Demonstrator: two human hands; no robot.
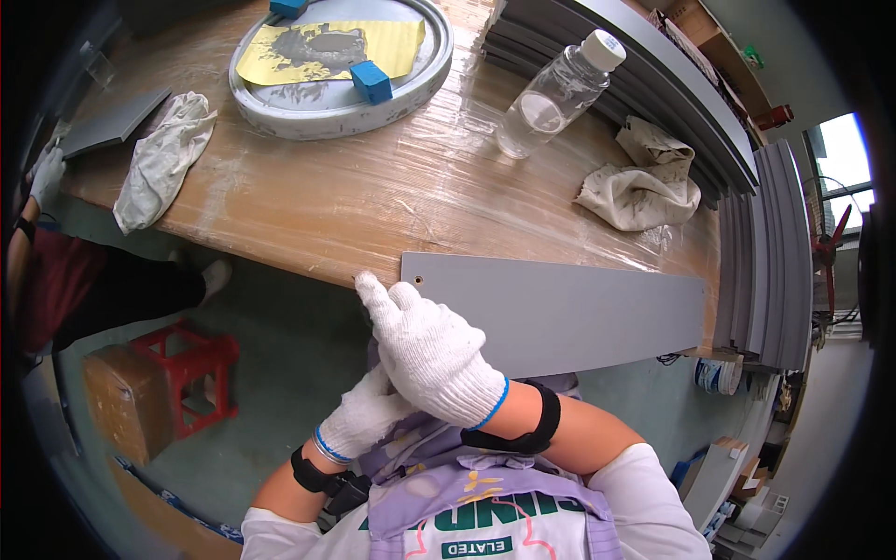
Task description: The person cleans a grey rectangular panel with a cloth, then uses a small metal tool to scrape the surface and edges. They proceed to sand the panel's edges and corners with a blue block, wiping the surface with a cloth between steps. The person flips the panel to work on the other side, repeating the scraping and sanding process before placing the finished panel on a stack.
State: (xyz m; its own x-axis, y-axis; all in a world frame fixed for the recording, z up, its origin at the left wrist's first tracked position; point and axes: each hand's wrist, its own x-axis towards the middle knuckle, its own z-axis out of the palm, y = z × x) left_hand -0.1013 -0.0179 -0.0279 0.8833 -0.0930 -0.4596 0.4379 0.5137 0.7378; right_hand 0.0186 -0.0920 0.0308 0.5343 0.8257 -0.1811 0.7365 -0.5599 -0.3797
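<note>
A long flat grey panel (560, 313) with a small hole near its left corner lies along the near edge of the table. My right hand (431, 353), in a white knit glove with a blue cuff, is at the panel's left end. One finger stretches forward beyond the corner and the others look curled under; what they hold, if anything, is hidden. Just below it is my left hand (364, 418), gloved the same way. Its fingers disappear behind my right hand, so their pose cannot be seen.
The film-covered table (317, 215) bears a round tray (261, 117) with yellow sandpaper and a blue block (371, 82), a clear bottle (551, 107), and two rags (644, 187) (166, 159). Grey panels (761, 252) stack at right. A co-worker's gloved hand (47, 175), red stool (201, 378) and carton (126, 401) are left.
</note>
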